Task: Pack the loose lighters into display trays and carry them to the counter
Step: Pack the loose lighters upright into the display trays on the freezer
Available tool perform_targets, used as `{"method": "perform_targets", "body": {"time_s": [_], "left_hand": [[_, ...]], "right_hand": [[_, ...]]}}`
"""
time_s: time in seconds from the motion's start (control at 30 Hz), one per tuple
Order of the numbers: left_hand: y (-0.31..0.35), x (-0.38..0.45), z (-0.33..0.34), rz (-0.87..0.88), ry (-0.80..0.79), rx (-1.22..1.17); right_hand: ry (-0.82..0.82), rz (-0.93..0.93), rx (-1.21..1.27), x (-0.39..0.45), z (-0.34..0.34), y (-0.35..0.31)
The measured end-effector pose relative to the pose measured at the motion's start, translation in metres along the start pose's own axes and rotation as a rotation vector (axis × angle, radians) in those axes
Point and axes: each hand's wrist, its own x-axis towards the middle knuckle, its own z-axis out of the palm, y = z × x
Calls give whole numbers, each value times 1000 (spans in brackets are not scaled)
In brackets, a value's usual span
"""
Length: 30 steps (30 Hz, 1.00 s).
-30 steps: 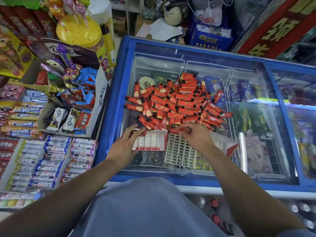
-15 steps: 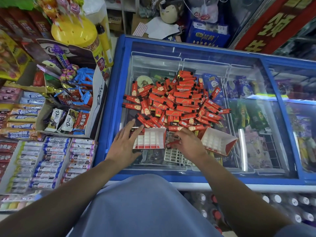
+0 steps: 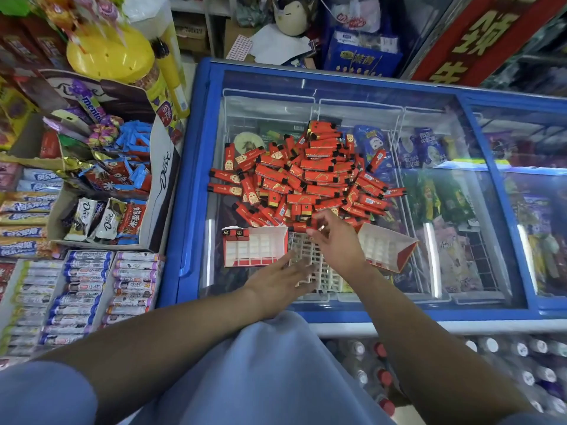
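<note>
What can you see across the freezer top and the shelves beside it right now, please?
lighters: a large loose pile, red, on the freezer's glass lid
display tray: one, red and white, near edge of the pile, two lighters slotted at its left end
second display tray: one, red and white, tilted, right of the right hand
white grid insert: one, between the trays, partly under the hands
freezer: one, blue frame, glass lid
chocolate box: one, open cardboard, left of the freezer
candy rolls: many, in rows, lower left
left hand: fingers straight, over the grid insert
right hand: fingers at the pile's near edge; grip unclear
</note>
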Motion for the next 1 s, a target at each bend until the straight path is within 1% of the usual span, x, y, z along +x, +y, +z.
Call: {"method": "perform_targets", "body": {"time_s": [0.07,0.13,0.3,0.43,0.53,0.63,0.77,0.87,0.93,1.0], "left_hand": [[2,1,-3,-31,-96,41],[2,0,-4,-39,-142,78],[3,-7,-7,-53,-159,96],[3,-9,-11,-69,-159,96],[1,-12,-7,-81,-158,87],[0,-14,-3,-81,-163,87],[0,-16,-4,-77,-176,97],[0,-19,-5,-79,-187,104],[-1,-21,-5,-84,-191,112],[-2,-22,-3,-92,-196,113]], "right_hand": [[-13,-9,-10,0,2,-3],[-33,-19,-37,-1,6,-2],[-87,-9,9,-6,14,-2],[-67,-28,26,-8,13,-6],[-83,-71,-13,-4,16,-9],[-130,-66,-52,-2,22,-5],[-127,-92,-112,-4,27,0],[-149,-110,-107,0,27,-3],[-108,-112,-149,7,24,0],[-94,-67,-240,18,17,3]]}}
